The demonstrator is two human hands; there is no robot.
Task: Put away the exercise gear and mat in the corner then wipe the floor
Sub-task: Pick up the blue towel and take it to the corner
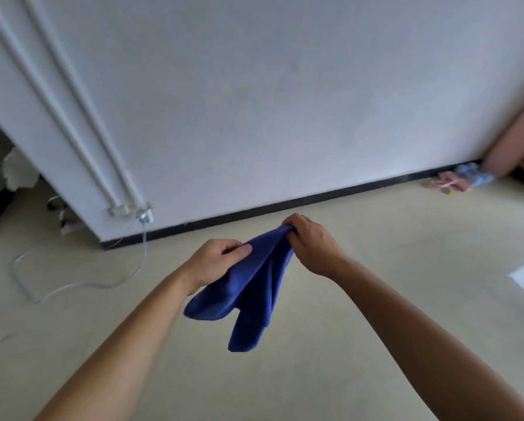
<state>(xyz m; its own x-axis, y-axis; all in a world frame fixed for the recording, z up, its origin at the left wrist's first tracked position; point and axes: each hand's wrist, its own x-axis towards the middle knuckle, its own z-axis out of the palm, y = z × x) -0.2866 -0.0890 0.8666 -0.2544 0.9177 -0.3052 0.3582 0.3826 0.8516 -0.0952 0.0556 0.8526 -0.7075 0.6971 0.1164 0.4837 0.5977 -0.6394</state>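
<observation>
I see a soft deep-blue cloth bunched and drooping in folds above the pale floor, my right hand gripping its top end, my left hand pinching its side, hands near each other.

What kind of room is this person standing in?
Probably a plain room in a home: a bare pale floor, a white wall with black skirting and white pipes, and a pink mat leaning in the far corner.
</observation>
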